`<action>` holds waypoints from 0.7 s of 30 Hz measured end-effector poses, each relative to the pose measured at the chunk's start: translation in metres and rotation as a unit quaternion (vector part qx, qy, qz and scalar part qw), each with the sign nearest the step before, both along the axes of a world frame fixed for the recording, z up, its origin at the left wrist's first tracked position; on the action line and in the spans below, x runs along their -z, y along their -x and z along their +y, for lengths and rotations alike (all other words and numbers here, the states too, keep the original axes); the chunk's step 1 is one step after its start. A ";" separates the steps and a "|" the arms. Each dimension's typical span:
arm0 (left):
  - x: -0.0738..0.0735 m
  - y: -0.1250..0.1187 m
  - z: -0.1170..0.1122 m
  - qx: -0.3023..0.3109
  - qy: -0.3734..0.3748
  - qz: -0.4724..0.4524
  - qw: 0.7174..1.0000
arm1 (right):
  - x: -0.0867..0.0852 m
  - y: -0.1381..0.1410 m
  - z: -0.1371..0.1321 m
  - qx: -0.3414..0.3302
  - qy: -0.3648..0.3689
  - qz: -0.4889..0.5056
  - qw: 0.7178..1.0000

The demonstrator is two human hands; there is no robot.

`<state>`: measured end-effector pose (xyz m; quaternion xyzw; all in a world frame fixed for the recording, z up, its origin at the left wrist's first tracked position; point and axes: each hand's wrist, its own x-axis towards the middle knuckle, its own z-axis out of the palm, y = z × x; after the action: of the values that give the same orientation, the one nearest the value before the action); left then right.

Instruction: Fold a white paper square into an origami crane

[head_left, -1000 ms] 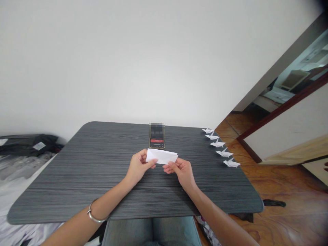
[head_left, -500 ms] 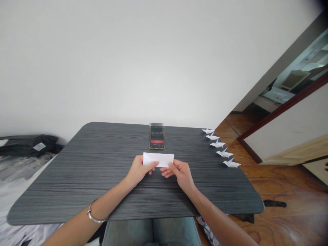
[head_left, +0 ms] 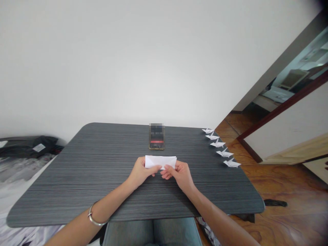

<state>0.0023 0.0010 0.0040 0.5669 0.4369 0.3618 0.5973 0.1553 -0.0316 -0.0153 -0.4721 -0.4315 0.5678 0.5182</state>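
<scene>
A folded sheet of white paper (head_left: 161,161) is held up above the table, its long side running left to right. My left hand (head_left: 141,171) grips its left part, thumb across the front near the lower edge and fingers behind. On the right, my right hand (head_left: 179,173) pinches the lower edge, the thumb close to the left thumb and the other fingers curled behind and below. The paper's upper right corner shows more than one layer. A silver bangle (head_left: 94,217) circles my left wrist.
A phone (head_left: 157,138) lies just beyond the paper on the dark wood-grain table (head_left: 89,164). Several white folded paper cranes (head_left: 217,144) stand in a row along the right edge. Black plastic packaging (head_left: 33,147) lies left of the table, and a white wall rises behind.
The paper has shifted slightly right and towards me. My right thumb has slid left along the lower edge, closer to the left thumb.
</scene>
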 end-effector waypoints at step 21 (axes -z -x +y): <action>-0.003 0.017 0.015 -0.016 -0.013 -0.074 0.997 | -0.003 -0.009 0.003 0.063 -0.023 -0.005 0.998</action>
<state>-0.0146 0.0160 0.0069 0.5391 0.3959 0.4183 0.6146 0.1639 -0.0290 -0.0125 -0.4897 -0.4162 0.5214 0.5613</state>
